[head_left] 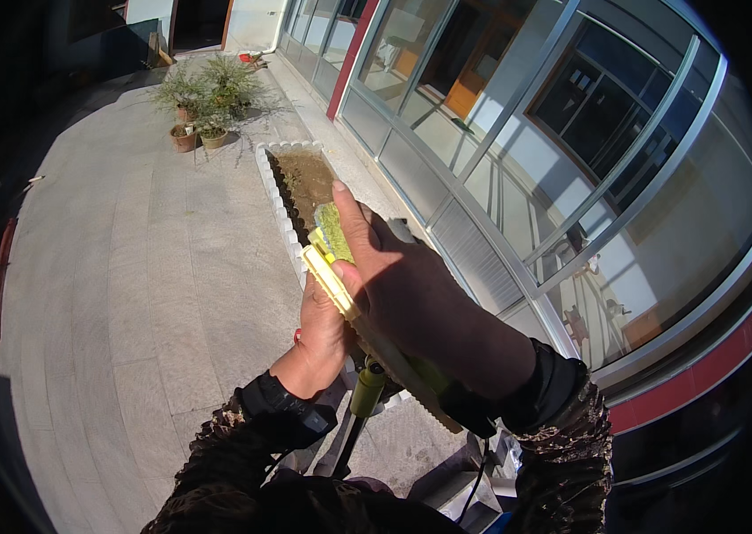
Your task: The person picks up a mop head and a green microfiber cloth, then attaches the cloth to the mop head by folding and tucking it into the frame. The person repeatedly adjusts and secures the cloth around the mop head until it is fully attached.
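Note:
Both hands are around what looks like a flat mop head (329, 281), with a pale yellow ridged plastic edge and a fuzzy yellow-green pad (332, 233). From below, my left hand (315, 331) grips the plastic edge, its thumb resting by the pad. Over the far side, my right hand (398, 262) is closed on it, one finger stretched along the pad; its other fingertips are hidden. The long edge runs down to the right beneath my right forearm. Below my hands, a yellow-green pole section (368, 389) stands close to my body; its join to the head is hidden.
A long planter bed (303, 173) with a white scalloped border holds bare soil ahead. Potted plants (211, 102) stand beyond it. On the right runs a glazed wall (491, 178) with metal frames. Grey paving (153, 267) spreads left. A dark cable (480, 476) hangs near my right sleeve.

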The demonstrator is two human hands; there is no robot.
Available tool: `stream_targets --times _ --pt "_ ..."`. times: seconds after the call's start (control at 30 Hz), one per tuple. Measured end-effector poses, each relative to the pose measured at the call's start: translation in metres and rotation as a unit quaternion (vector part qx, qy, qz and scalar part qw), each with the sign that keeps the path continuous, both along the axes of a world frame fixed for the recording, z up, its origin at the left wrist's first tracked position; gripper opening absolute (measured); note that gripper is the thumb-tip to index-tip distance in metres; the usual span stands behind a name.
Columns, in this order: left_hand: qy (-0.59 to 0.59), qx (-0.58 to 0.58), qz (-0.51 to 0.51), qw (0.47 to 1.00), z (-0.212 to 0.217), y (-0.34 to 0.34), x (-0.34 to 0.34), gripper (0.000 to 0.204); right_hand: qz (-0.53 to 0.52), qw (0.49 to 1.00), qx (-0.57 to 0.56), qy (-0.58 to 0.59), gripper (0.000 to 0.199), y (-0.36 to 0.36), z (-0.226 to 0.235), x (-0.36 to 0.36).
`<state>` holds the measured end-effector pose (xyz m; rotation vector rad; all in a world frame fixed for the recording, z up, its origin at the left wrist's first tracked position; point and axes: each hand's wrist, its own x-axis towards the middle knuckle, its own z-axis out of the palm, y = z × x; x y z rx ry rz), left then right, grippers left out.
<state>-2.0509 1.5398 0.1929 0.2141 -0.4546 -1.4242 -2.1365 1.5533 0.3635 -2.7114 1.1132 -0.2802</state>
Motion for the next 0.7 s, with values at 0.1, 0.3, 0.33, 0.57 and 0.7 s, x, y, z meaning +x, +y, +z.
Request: stream_targets --times 0.1,0.3,0.33,0.57,0.7 --pt "0.007 0.012 0.019 1.000 0.009 0.011 0.005 0.057 0.058 0.997 -0.042 -0.006 0.087 0.016 -0.001 0.001" --pt "0.022 0.005 0.060 0.998 0.011 0.009 0.008 0.038 0.158 0.976 -0.130 -0.071 0.085 0.049 -0.009 -0.026" --pt "0.032 0.030 0.072 0.996 0.010 0.006 0.007 0.034 0.138 0.984 -0.081 -0.077 0.083 0.052 -0.008 -0.035" --pt "0.057 -0.043 0.067 0.995 0.015 0.011 -0.010 0.035 0.087 0.984 -0.097 -0.122 0.075 0.058 -0.011 -0.073" --pt "0.021 -0.025 0.118 0.992 0.024 0.020 -0.033 0.037 0.089 0.968 -0.182 -0.146 0.070 0.062 -0.016 -0.079"
